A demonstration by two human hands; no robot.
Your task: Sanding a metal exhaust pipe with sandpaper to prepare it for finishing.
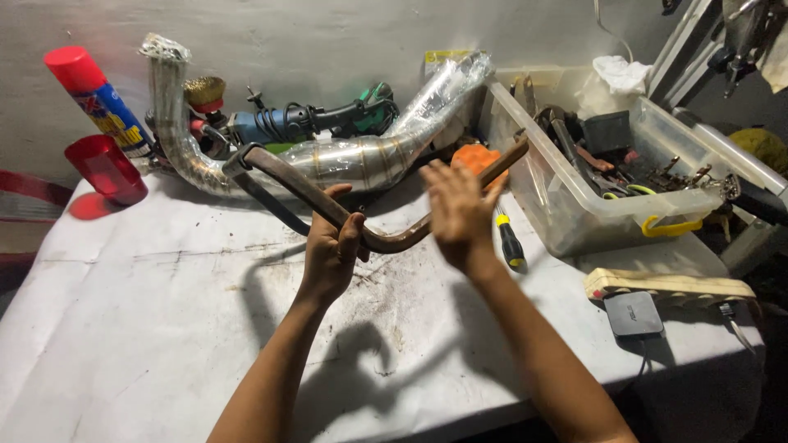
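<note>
My left hand (332, 250) grips a rusty brown bent pipe (394, 239) near its lowest bend and holds it up above the white table (148, 303). One end of the pipe rises to the upper left, the other to the upper right. My right hand (456, 209) is raised flat in front of the pipe's right arm, fingers spread; I cannot tell if it touches the pipe. Behind lies a shiny curved metal exhaust pipe (345, 156).
A clear plastic bin (574, 209) full of tools stands at right. A yellow-and-black screwdriver (509, 242) lies beside it. A red-capped spray can (94, 94) and a red cup (107, 168) stand at back left. An angle grinder (304, 123), a power strip (665, 285) and a black adapter (632, 313) are also here.
</note>
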